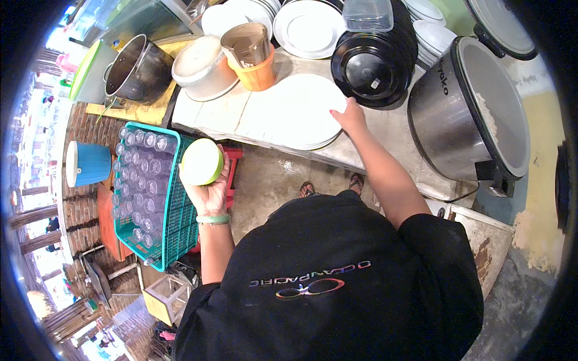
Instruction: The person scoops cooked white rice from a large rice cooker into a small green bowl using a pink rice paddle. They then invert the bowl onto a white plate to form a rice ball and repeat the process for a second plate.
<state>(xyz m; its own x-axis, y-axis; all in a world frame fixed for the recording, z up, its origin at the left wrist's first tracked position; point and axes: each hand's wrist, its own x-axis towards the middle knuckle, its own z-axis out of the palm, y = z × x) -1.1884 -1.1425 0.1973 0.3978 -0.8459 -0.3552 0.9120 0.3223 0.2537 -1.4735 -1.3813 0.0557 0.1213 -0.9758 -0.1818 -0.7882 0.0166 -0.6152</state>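
A small round bowl or cup point(204, 161), lime green with a pale, bright face turned up, rests in my left hand point(208, 196), fingers curled around its side. A green bangle circles that wrist. My right hand point(351, 118) is at the right rim of a stack of large white plates point(295, 113) on the pale worktop. Its thumb lies over the top plate's edge; the other fingers are partly hidden beside the rim. A stack of black plates point(368, 70) stands just beyond that hand, with a clear plastic container point(368, 16) on top.
Right of the plates stands a large open rice cooker point(447, 113) with rice inside. An orange tub point(257, 74), an upturned metal pot point(203, 67) and a dark cooking pot point(137, 70) line the back. A teal crate point(169, 225) of clear glasses stands left, near a blue bucket point(92, 164).
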